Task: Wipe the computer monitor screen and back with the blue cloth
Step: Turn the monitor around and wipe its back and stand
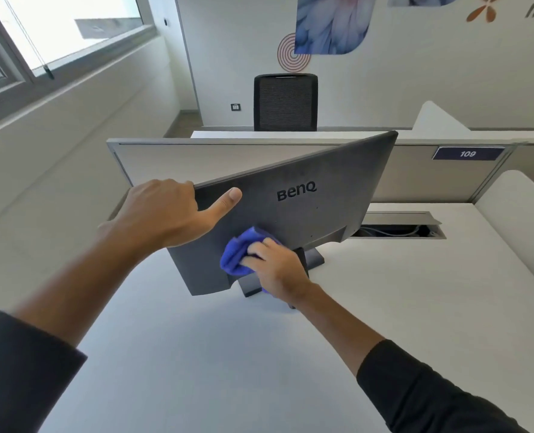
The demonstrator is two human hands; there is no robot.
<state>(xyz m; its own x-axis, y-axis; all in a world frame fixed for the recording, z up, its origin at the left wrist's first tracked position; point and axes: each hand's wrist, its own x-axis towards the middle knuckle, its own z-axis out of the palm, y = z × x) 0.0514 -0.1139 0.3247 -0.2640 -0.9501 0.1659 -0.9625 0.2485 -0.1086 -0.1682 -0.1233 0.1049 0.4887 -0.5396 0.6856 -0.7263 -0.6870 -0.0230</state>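
A dark grey BenQ monitor (315, 189) stands on the white desk with its back turned toward me; the screen side is hidden. My left hand (165, 210) grips its upper left corner, fingers over the top edge and thumb flat on the back. My right hand (275, 270) presses a bunched blue cloth (236, 253) against the lower middle of the back, just above the stand (312, 257).
The white desk (384, 292) spreads around the monitor. Behind it runs a grey partition (196, 157) with a "109" label (467, 153). An open cable tray (397, 228) lies at the right rear. A black chair (286, 103) stands beyond, and a padded white divider (515, 207) is at right.
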